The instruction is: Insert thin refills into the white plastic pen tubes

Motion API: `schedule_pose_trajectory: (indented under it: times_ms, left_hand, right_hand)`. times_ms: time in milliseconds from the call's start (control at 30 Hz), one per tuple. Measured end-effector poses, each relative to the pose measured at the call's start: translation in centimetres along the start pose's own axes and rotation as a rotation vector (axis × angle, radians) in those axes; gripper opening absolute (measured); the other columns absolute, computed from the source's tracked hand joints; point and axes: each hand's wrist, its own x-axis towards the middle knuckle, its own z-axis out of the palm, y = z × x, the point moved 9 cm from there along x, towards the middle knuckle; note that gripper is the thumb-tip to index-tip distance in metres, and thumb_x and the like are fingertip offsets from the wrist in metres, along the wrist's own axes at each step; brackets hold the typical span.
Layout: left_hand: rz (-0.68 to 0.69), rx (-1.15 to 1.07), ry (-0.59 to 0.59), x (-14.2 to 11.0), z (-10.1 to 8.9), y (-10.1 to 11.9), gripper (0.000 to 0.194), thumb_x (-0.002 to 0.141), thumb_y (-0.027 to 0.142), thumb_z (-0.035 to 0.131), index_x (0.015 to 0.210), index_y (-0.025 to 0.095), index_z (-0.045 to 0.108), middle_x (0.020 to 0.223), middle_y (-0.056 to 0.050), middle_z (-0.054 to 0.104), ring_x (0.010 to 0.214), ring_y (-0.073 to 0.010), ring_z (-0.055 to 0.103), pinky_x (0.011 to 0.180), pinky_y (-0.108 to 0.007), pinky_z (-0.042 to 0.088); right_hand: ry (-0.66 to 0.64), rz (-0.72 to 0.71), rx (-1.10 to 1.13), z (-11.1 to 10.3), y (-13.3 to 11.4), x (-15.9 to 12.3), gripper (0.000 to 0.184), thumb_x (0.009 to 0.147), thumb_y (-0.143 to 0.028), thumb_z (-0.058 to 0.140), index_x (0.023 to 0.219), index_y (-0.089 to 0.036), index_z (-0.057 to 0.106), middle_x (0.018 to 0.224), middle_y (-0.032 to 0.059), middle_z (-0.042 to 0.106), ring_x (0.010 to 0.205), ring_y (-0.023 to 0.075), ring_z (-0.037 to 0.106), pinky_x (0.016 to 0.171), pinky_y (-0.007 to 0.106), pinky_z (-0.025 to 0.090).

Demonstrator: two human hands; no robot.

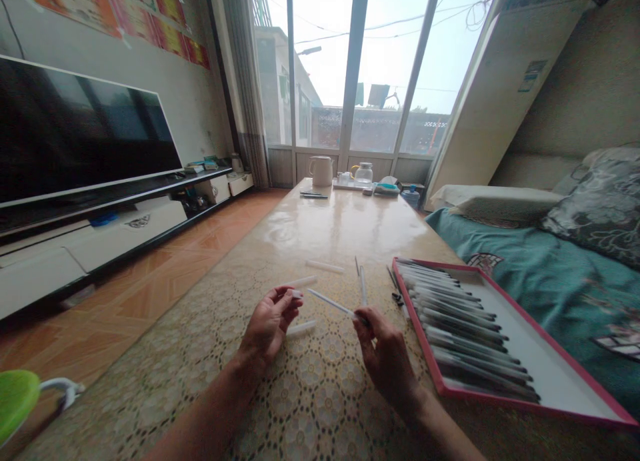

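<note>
My left hand is closed, thumb and fingers pinching a small whitish tube-like piece; most of it is hidden by the fingers. My right hand grips a thin pen refill at its dark end, its narrow tip pointing at the left hand with a gap between. Clear pen barrels lie on the table around the hands: one barrel beside the left hand, another behind it, a third farther off. Beyond the right hand lies a whitish tube, with a thin dark rod near it.
A pink-edged box on the right holds several pens in a row. Small black parts lie by its left wall. At the far end stand a pitcher, a glass teapot and pens. A teal-covered sofa borders the right.
</note>
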Motion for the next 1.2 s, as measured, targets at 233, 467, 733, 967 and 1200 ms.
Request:
schedule_pose_trajectory:
  times_ms: [233,467,733,967,1200]
  left_hand:
    - [0.012,0.025,-0.025,-0.3,0.4,-0.2,0.015,0.070,0.017,0.067,0.081,0.015,0.057,0.071,0.000,0.064,0.061,-0.0071,0.060,0.056,-0.016,0.047]
    - [0.059,0.162,-0.110,-0.6,1.4,0.0,0.023,0.066,0.026,0.070,0.079,0.015,0.056,0.068,0.000,0.063,0.057,-0.0088,0.058,0.051,-0.018,0.044]
    - [-0.069,0.345,-0.447,-2.3,4.5,-3.0,0.025,0.069,0.034,0.067,0.078,0.015,0.053,0.057,0.000,0.061,0.041,-0.0059,0.049,0.039,-0.017,0.032]
    - [-0.019,0.401,-0.476,-2.2,4.5,-3.7,0.027,0.070,0.035,0.066,0.081,0.013,0.056,0.059,-0.001,0.062,0.043,-0.0071,0.052,0.041,-0.017,0.034]
    - [0.048,0.429,-0.533,-3.1,5.6,-3.2,0.022,0.074,0.033,0.062,0.080,0.013,0.054,0.058,0.000,0.060,0.043,-0.0064,0.050,0.041,-0.018,0.035]
  right_hand:
    - [-0.057,-0.030,-0.094,0.5,-0.3,0.0,0.022,0.089,-0.022,0.035,0.086,-0.019,0.056,0.077,0.0055,0.061,0.068,0.0155,0.056,0.064,0.025,0.040]
    - [-0.094,-0.036,-0.129,0.6,-0.1,0.1,0.020,0.091,-0.023,0.034,0.089,-0.019,0.054,0.080,0.0045,0.060,0.071,0.0156,0.055,0.064,0.024,0.038]
    - [-0.260,-0.218,-0.490,1.6,-1.6,0.2,0.013,0.089,-0.026,0.046,0.078,-0.022,0.053,0.069,-0.0003,0.057,0.061,0.0146,0.052,0.055,0.025,0.026]
    - [-0.320,-0.202,-0.501,2.2,-1.2,-0.3,0.015,0.089,-0.022,0.043,0.076,-0.020,0.052,0.069,-0.0004,0.058,0.055,0.0114,0.051,0.051,0.025,0.019]
    - [-0.439,0.002,-0.105,2.0,0.6,-0.1,0.027,0.090,-0.030,0.040,0.073,-0.018,0.056,0.064,-0.0009,0.058,0.060,0.0105,0.052,0.056,0.020,0.030]
